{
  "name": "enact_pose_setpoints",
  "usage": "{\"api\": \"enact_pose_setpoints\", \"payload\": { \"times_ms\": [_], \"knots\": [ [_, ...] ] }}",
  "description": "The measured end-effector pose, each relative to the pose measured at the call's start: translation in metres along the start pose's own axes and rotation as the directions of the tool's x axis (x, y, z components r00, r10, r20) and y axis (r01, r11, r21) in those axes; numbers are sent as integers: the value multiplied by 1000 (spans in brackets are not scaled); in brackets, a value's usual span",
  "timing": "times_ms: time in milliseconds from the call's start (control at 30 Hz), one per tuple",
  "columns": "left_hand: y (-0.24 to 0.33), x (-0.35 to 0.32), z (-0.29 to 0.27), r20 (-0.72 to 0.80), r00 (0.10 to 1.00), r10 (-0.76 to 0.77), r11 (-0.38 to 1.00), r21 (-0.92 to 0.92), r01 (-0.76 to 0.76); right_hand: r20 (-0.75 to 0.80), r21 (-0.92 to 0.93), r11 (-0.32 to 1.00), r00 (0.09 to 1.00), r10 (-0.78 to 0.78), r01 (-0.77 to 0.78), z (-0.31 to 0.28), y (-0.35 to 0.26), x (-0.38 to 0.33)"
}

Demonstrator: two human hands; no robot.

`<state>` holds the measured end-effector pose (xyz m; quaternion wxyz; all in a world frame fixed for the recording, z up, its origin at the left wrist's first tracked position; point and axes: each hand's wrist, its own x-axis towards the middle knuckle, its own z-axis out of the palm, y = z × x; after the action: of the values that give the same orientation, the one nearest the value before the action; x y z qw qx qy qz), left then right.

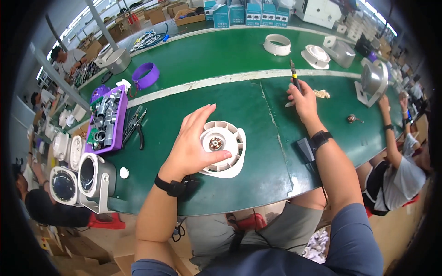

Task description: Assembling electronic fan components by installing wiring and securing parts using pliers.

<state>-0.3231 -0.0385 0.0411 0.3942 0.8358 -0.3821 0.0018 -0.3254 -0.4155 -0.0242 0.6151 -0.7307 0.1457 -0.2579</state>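
A round white plastic housing (238,158) lies on the green bench in front of me, with ribs around its rim and a small copper-wound motor core (215,144) at its centre. Over its left side is my left hand (191,142), fingers stretched out and thumb spread across the ribs; whether it presses on the housing I cannot tell. My right hand (304,101) is raised at the right, closed around a slim hand tool (294,75) with a black handle, a yellow band and a dark metal tip pointing away. The tool's exact kind is unclear.
A purple tray (120,120) of parts stands left, beside pliers (141,137) and grey-white lamp-like units (94,177). Farther off are a purple ring (146,76), a white ring (277,45) and a white housing (316,57). A small motor part (352,118) lies right. Co-workers sit on both sides.
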Motion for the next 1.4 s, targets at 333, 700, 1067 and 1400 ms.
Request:
{"api": "enact_pose_setpoints", "payload": {
  "times_ms": [333, 700, 1067, 1400],
  "knots": [
    [-28, -14, 8, 109, 994, -31, 974, -219, 54, 545, -449, 872, 833, 96, 194, 15, -123, -66],
    [-26, -24, 6, 175, 976, 128, 975, -201, -92, 852, -500, 87, 472, 226, 861, 90, -268, -130],
    [-20, -26, 2, 205, 975, 84, 955, -297, -20, 722, -551, -8, 481, 498, 835, 124, -276, -123],
    [-20, -24, 4, 42, 993, 107, 982, -162, -99, 627, -655, 75, 486, 609, 752, 132, -277, -113]
  ]
}}
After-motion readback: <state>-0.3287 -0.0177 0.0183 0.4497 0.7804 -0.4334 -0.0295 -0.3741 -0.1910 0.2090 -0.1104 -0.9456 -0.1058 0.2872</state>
